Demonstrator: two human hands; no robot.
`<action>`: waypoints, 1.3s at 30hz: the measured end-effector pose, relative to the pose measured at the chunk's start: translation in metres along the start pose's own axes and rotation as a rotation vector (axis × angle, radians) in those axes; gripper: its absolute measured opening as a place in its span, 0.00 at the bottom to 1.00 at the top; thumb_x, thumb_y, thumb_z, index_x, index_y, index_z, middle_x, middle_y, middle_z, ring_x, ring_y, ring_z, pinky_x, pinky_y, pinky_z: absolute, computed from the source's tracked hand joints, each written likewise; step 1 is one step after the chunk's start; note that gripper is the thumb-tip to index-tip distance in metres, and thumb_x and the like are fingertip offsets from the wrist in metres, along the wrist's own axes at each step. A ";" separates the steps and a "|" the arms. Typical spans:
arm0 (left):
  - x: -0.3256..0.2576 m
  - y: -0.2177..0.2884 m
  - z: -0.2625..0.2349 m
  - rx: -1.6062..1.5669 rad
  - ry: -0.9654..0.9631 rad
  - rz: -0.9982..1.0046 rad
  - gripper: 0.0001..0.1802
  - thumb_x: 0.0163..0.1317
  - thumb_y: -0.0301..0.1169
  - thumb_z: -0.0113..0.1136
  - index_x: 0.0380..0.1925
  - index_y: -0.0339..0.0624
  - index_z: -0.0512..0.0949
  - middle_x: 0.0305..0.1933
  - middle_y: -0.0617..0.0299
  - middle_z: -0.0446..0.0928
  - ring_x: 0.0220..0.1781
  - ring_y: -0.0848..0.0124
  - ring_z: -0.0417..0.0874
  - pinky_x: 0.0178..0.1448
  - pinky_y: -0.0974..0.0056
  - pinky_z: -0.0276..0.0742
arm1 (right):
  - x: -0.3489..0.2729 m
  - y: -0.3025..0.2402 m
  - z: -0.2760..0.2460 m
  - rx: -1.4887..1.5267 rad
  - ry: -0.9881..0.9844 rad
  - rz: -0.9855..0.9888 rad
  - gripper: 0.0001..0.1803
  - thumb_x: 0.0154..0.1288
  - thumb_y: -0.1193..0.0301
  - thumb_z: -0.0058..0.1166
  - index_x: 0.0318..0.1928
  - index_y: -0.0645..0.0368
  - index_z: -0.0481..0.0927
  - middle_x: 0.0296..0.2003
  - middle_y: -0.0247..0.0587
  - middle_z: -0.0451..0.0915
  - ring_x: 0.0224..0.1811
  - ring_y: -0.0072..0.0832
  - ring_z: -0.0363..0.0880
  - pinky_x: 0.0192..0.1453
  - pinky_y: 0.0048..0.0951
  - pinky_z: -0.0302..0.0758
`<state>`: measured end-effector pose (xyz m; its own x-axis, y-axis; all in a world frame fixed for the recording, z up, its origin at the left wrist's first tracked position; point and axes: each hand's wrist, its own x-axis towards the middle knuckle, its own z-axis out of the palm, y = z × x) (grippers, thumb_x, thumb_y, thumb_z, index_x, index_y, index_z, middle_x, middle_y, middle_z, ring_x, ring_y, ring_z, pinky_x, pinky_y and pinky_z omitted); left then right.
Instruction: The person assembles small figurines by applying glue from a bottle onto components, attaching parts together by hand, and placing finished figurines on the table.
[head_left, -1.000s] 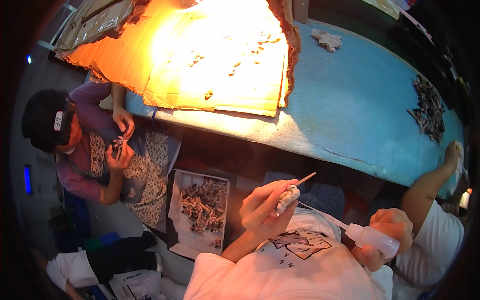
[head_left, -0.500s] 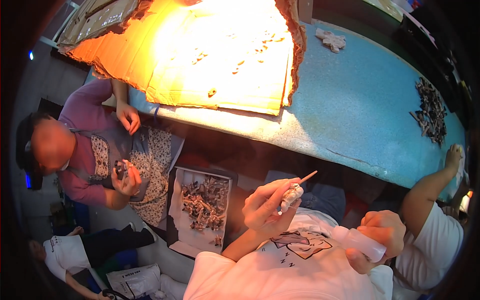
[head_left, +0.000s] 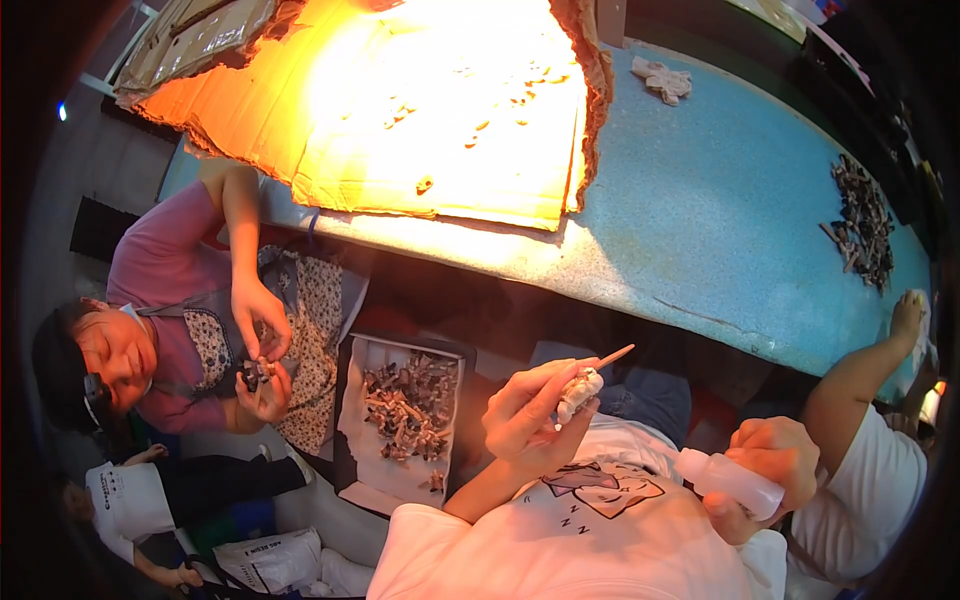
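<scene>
My left hand (head_left: 528,412) is closed around a small crumpled-looking white piece (head_left: 577,393) and a thin wooden stick (head_left: 612,356), whose tip points up and right. What the white piece is, I cannot make out. In my right hand (head_left: 772,463) is a translucent white squeeze bottle (head_left: 732,482), lying tilted with its narrower end toward my left hand. Both hands are held over my white shirt, apart from each other. Left of them is a shallow tray (head_left: 398,482) lined with white paper, holding many small brown and dark pieces (head_left: 408,405).
Ahead runs a blue-topped table (head_left: 700,200). Torn cardboard (head_left: 240,130) under a glaring light covers its left part, with small pieces on it. A dark heap (head_left: 862,222) and a white glove (head_left: 661,80) lie farther right. Co-workers sit left (head_left: 165,310) and right (head_left: 865,480).
My right hand and the bottle have shifted slightly right. My left hand has barely moved. The co-worker at left has brought both hands together on a small dark piece.
</scene>
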<state>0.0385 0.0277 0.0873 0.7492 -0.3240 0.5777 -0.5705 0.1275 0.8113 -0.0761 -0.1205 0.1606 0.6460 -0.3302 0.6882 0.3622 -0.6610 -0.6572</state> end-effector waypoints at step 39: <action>-0.007 0.001 0.008 0.055 0.038 0.018 0.20 0.38 0.13 0.62 0.37 0.27 0.74 0.35 0.50 0.75 0.34 0.61 0.80 0.37 0.66 0.79 | -0.001 0.008 -0.009 -0.034 -0.068 -0.034 0.13 0.30 0.66 0.61 0.19 0.60 0.75 0.08 0.33 0.63 0.05 0.23 0.57 0.09 0.20 0.52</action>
<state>0.0299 0.0230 0.0833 0.7501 -0.2859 0.5964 -0.6012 0.0810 0.7950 -0.0799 -0.1312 0.1577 0.6782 -0.2613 0.6868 0.3625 -0.6940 -0.6220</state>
